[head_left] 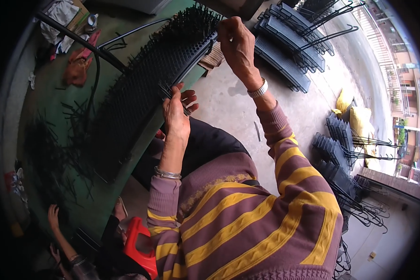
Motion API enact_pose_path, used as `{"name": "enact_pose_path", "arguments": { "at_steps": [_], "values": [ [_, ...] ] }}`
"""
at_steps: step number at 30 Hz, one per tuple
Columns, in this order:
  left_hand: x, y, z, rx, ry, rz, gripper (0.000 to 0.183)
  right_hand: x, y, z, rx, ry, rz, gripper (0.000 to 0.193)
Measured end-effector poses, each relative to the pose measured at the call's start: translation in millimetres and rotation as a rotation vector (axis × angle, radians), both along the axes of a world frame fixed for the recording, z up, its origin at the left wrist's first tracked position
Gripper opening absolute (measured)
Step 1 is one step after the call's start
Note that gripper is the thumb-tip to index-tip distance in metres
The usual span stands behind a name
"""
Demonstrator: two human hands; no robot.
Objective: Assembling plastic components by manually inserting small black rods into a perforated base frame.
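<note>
A long black perforated panel lies slantwise on the green table, its far end bristling with thin upright black pegs. My left hand is at the panel's near edge, fingers curled around a few thin dark pegs that stick out past the thumb and below the fingers. Over the far right end of the panel, my right hand is raised with its fingers pinched together beside the standing pegs. Whatever lies between those fingertips is hidden.
Loose black pegs lie scattered across the green table. Another person's hand reaches in at lower left, near a red plastic chair. Stacked black mesh racks with long hooks stand on the floor, with more racks at right.
</note>
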State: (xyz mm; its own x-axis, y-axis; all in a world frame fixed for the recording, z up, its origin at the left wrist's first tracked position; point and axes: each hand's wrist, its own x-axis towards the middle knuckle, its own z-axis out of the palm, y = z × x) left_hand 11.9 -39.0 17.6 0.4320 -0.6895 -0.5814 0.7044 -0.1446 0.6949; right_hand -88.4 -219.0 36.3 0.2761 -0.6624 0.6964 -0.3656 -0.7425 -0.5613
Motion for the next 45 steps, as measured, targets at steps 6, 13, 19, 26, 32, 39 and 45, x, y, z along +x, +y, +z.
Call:
{"name": "enact_pose_path", "arguments": {
  "at_steps": [6, 13, 19, 26, 32, 39, 45],
  "values": [
    [9, 9, -18, -0.096, 0.103, -0.057, 0.029, 16, -8, -5, -0.045, -0.04, 0.035, 0.007],
    [1, 12, -6, -0.153, 0.161, -0.13, 0.027, 13, -6, -3, 0.044, -0.017, 0.086, 0.006],
    [-2, 15, -5, -0.134, 0.155, -0.117, 0.029, 15, -11, 3, 0.048, 0.043, 0.292, 0.003],
    [-6, 17, -1, -0.181, 0.148, -0.105, 0.032, 22, -12, -10, 0.022, 0.152, 0.174, 0.005],
    [-7, 15, 1, -0.212, 0.153, -0.141, 0.031, 30, -19, -15, -0.072, 0.234, 0.156, 0.01],
    [-9, 18, 5, -0.225, 0.136, -0.14, 0.032, 24, -23, -12, -0.031, 0.309, 0.197, 0.007],
    [-10, 19, 9, -0.234, 0.146, -0.155, 0.031, 24, -22, -18, -0.015, 0.232, 0.231, 0.01]
  ]
}}
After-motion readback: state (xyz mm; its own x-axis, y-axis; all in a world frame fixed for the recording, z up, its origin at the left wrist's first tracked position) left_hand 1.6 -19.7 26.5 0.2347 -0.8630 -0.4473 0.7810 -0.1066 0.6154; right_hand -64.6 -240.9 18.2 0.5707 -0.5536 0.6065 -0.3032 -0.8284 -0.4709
